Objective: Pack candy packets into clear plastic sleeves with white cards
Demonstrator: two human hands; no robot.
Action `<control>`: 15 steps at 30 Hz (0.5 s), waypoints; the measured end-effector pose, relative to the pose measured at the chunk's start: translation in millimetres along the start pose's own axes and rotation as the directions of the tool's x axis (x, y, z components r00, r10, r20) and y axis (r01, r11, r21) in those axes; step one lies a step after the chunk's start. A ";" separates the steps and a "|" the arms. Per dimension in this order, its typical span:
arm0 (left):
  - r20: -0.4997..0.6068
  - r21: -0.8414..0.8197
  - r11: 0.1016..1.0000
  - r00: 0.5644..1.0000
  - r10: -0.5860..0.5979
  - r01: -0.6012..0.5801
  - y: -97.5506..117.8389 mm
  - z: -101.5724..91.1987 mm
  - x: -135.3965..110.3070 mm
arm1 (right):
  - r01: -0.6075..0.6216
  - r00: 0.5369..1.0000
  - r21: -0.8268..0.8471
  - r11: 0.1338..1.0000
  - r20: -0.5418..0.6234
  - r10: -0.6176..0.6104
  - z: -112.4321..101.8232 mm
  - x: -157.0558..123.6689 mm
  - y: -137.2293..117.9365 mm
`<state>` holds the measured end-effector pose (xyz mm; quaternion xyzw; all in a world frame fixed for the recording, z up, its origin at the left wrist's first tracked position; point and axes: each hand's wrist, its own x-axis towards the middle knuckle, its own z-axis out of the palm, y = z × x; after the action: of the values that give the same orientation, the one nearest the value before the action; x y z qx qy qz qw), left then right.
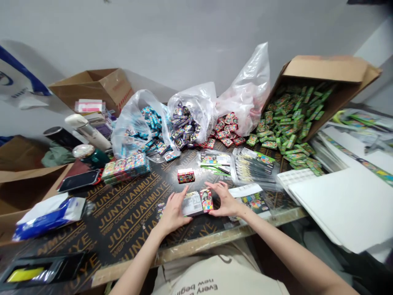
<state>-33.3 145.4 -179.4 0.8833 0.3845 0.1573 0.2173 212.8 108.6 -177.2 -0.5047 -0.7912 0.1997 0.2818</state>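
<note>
Left hand [172,209] gripped a flat whitish printed card [190,204], right hand's [226,200] fingers pinched a small multicoloured cardboard box [206,200]; both seemed light, stiff, best held edgewise.

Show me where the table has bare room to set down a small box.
Widest bare stretch: the lettered board between the phone, the blue packet and the left hand on the flat pack. A smaller gap lies between the box stack and the lone red box. Crowded: the bags behind, sleeves and white sheets rightwards.

even, bright indoor light, soft shadows (edges bend, slightly blurred).
</note>
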 end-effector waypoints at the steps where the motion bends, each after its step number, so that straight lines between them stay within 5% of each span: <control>1: -0.003 -0.010 1.000 1.000 0.010 -0.010 0.2 -1.4 0.3 | 0.005 1.000 0.027 1.000 0.019 -0.005 -0.6 0.5 0.0; 6: -0.019 -0.017 0.999 0.999 0.033 -0.033 -2.5 -3.8 5.2 | 0.000 0.996 0.100 0.995 0.090 -0.009 -6.6 5.9 3.6; 9: -0.046 -0.020 0.999 0.999 0.025 -0.026 -5.7 -2.2 9.7 | -0.045 0.997 0.064 0.997 -0.056 0.048 -8.4 5.2 1.0; 12: -0.079 -0.030 1.000 0.997 0.004 -0.006 -5.7 1.3 14.1 | -0.178 0.936 0.111 0.978 -0.289 0.203 -3.2 -1.6 -12.7; 15: -0.087 -0.051 0.999 0.996 -0.005 0.000 -1.7 6.8 18.1 | -0.179 0.943 0.177 0.968 -0.248 0.220 1.0 -6.8 -24.1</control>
<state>-19.4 158.1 -184.0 0.8693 0.3906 0.2049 0.2230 197.9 92.4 -165.1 -0.5817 -0.6734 0.2175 0.4012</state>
